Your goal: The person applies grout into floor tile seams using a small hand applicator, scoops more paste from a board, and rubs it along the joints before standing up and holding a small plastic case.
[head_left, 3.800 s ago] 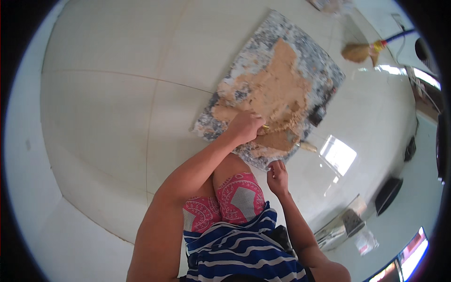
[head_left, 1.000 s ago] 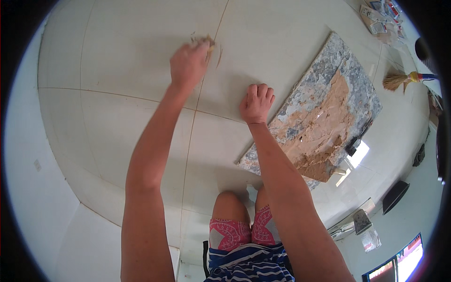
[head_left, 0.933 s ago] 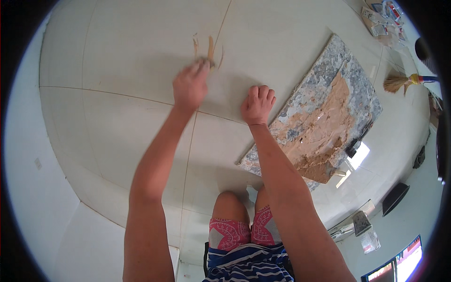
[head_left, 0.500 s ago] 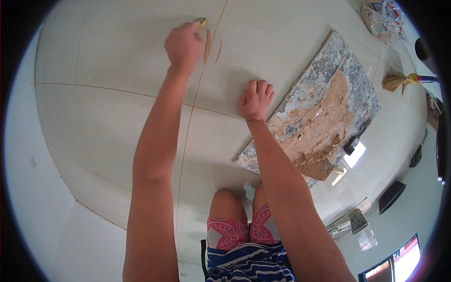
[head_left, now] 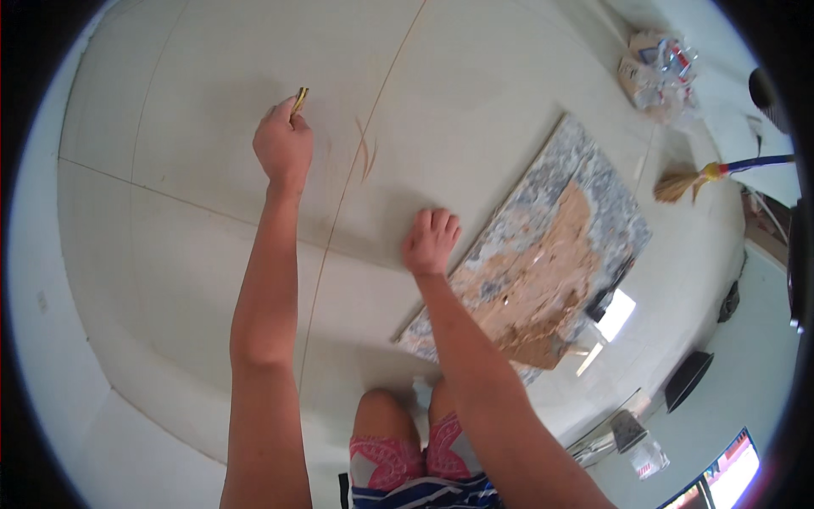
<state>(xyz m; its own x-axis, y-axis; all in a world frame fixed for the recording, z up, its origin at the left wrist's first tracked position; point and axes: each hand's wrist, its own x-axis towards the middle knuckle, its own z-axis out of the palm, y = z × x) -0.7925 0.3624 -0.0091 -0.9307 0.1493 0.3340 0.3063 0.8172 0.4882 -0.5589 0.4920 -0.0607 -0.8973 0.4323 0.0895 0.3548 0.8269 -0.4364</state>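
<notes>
My left hand (head_left: 284,146) is closed on a small yellow-and-dark tool (head_left: 300,100) with a flat end; most of it hides in my fingers, so I cannot tell its exact kind. Hand and tool are over the pale floor tiles (head_left: 229,51), left of brown smears (head_left: 366,153) lying across a brown tile joint (head_left: 346,188). My right hand (head_left: 432,243) is curled into a fist, knuckles up, resting on the tiles. Close to its right lies a grey, crusted board (head_left: 593,182) spread with tan, paste-like filler (head_left: 530,276).
A straw broom (head_left: 678,182) lies at the far right, below plastic bags and packets (head_left: 657,76). A black basin (head_left: 688,382) and a grey container (head_left: 628,431) stand at the lower right. White wall (head_left: 38,246) bounds the floor on the left.
My left hand has moved left with the tool, away from the tile joint and smears. The whole view has shifted. My right fist keeps its place beside the board.
</notes>
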